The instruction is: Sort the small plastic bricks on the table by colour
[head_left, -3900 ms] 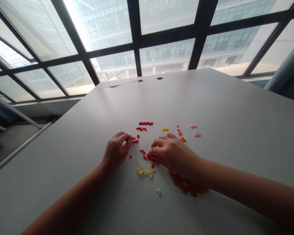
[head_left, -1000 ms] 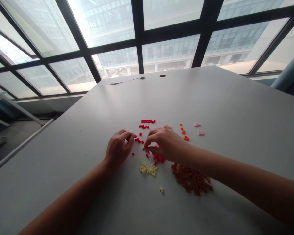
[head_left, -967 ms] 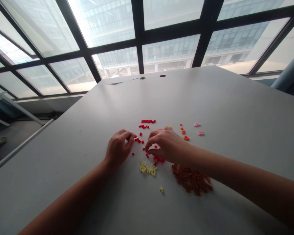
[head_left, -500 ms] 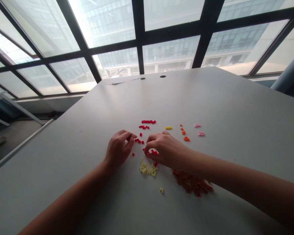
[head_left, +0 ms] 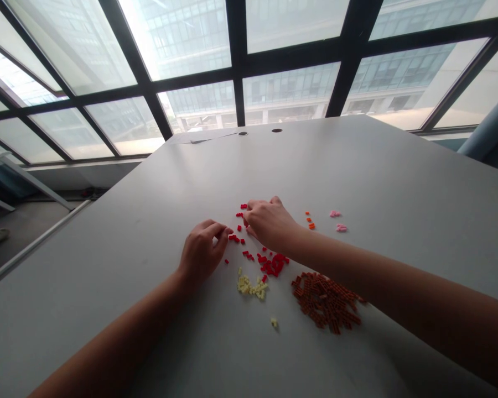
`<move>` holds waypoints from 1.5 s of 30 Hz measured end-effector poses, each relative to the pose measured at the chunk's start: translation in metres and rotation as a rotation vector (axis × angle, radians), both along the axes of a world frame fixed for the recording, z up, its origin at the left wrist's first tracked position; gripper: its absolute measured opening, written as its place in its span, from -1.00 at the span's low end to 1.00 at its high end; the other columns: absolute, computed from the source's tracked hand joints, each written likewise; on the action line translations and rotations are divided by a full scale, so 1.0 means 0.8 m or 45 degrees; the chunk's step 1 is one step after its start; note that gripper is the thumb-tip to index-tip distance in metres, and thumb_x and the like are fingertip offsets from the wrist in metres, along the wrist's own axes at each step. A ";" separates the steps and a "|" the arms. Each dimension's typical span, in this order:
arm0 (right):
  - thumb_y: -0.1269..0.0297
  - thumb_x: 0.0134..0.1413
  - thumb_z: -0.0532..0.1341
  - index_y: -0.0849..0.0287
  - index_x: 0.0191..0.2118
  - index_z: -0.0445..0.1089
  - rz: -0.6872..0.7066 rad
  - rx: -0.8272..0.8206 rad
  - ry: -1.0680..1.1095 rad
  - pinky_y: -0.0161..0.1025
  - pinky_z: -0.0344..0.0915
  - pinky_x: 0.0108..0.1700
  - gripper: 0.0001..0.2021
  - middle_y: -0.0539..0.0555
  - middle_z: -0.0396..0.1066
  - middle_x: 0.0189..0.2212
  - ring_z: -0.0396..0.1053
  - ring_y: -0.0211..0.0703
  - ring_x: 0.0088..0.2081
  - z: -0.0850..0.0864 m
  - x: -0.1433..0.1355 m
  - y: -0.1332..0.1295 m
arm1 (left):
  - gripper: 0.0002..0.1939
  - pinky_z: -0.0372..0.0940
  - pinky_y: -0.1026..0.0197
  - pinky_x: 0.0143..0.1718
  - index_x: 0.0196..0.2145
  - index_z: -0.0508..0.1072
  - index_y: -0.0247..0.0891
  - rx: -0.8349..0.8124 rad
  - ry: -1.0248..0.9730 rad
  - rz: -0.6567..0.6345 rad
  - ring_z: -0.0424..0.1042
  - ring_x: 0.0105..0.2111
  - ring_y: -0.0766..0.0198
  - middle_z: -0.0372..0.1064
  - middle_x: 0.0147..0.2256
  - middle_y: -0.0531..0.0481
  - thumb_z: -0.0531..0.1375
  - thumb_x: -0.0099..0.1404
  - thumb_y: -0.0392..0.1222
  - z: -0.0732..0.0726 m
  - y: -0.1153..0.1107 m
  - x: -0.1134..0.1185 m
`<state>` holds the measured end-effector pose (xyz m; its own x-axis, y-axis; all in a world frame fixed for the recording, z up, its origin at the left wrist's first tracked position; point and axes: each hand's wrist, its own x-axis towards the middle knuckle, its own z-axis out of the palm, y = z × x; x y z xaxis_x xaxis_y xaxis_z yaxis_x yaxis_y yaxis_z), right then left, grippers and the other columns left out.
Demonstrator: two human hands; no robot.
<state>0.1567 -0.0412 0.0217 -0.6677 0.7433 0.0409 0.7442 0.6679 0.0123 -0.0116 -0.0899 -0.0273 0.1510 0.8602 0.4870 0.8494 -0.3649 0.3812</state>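
Observation:
My left hand (head_left: pixel 203 250) rests on the table, thumb and index finger pinched together beside a few small red toy bricks (head_left: pixel 234 239). Whatever is between those fingertips is too small to make out. Further right, my right hand (head_left: pixel 273 224) is bent down over the rows of red bricks, its fingers closed around a small red brick (head_left: pixel 245 223). Part of the far red row (head_left: pixel 243 206) shows past the knuckles; the rest is hidden. A loose pile of red bricks (head_left: pixel 276 265) lies below the right wrist.
Pale yellow bricks (head_left: pixel 251 288) and a large heap of brown bricks (head_left: pixel 326 304) lie nearer me on the white table (head_left: pixel 157 188). Orange bricks (head_left: pixel 311 225) and pink bricks (head_left: pixel 341 228) sit to the right. Windows (head_left: pixel 290 94) stand behind the table.
My right hand has moved from the red pile up and away to the red rows, uncovering the pile and covering the yellow piece. My left hand has stayed in place.

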 end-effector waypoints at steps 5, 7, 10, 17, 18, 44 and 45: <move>0.47 0.15 0.11 0.27 -0.31 0.49 0.016 -0.057 -0.029 -0.19 0.11 -0.28 -0.81 0.20 0.48 -0.30 0.37 -0.15 -0.31 0.012 0.002 0.004 | -0.76 0.25 0.20 -0.31 -0.42 0.49 -0.23 -0.007 -0.009 -0.003 0.36 -0.41 0.24 0.39 -0.45 -0.01 0.06 0.32 -0.19 -0.001 0.000 -0.001; 0.46 0.16 0.10 0.27 -0.31 0.48 0.044 -0.036 0.007 -0.23 0.10 -0.35 -0.81 0.19 0.49 -0.36 0.38 -0.16 -0.35 0.011 0.006 0.006 | -0.76 0.25 0.20 -0.31 -0.41 0.49 -0.24 -0.004 -0.003 -0.003 0.37 -0.40 0.23 0.39 -0.45 -0.01 0.07 0.32 -0.20 -0.001 0.000 0.000; 0.53 0.13 0.10 0.27 -0.34 0.48 0.088 -0.019 -0.032 -0.23 0.08 -0.36 -0.81 0.16 0.50 -0.40 0.40 -0.14 -0.35 0.007 0.010 0.005 | -0.77 0.25 0.20 -0.30 -0.41 0.49 -0.25 0.000 -0.005 -0.006 0.36 -0.40 0.23 0.39 -0.45 -0.01 0.07 0.31 -0.22 -0.001 0.001 0.000; 0.54 0.06 0.15 0.24 -0.29 0.46 0.072 -0.024 0.005 -0.22 0.06 -0.34 -0.84 0.13 0.52 -0.35 0.44 -0.10 -0.28 -0.004 0.009 0.003 | -0.77 0.25 0.21 -0.32 -0.42 0.49 -0.25 0.018 0.009 0.001 0.36 -0.42 0.25 0.38 -0.46 0.00 0.08 0.32 -0.22 -0.002 0.001 0.000; 0.53 0.07 0.16 0.23 -0.28 0.46 0.067 -0.017 0.017 -0.23 0.05 -0.35 -0.85 0.12 0.52 -0.35 0.44 -0.10 -0.29 -0.005 0.008 0.004 | -0.77 0.25 0.21 -0.32 -0.42 0.49 -0.25 0.017 0.009 0.002 0.36 -0.42 0.25 0.38 -0.46 0.01 0.07 0.32 -0.22 -0.002 0.001 0.000; 0.41 0.07 0.24 0.21 -0.32 0.46 0.042 -0.004 0.323 -0.26 0.14 -0.22 -0.95 0.08 0.55 -0.40 0.45 -0.20 -0.38 -0.026 0.012 0.016 | -0.77 0.25 0.20 -0.32 -0.43 0.49 -0.25 0.016 0.000 -0.005 0.36 -0.43 0.25 0.39 -0.46 0.00 0.08 0.30 -0.22 -0.002 0.000 0.000; 0.41 0.08 0.24 0.21 -0.32 0.46 0.036 -0.025 0.333 -0.27 0.15 -0.22 -0.95 0.08 0.55 -0.39 0.45 -0.20 -0.37 -0.025 0.011 0.015 | -0.77 0.25 0.20 -0.32 -0.44 0.49 -0.25 0.019 0.002 -0.005 0.35 -0.43 0.25 0.39 -0.46 0.00 0.08 0.30 -0.22 -0.002 0.000 0.000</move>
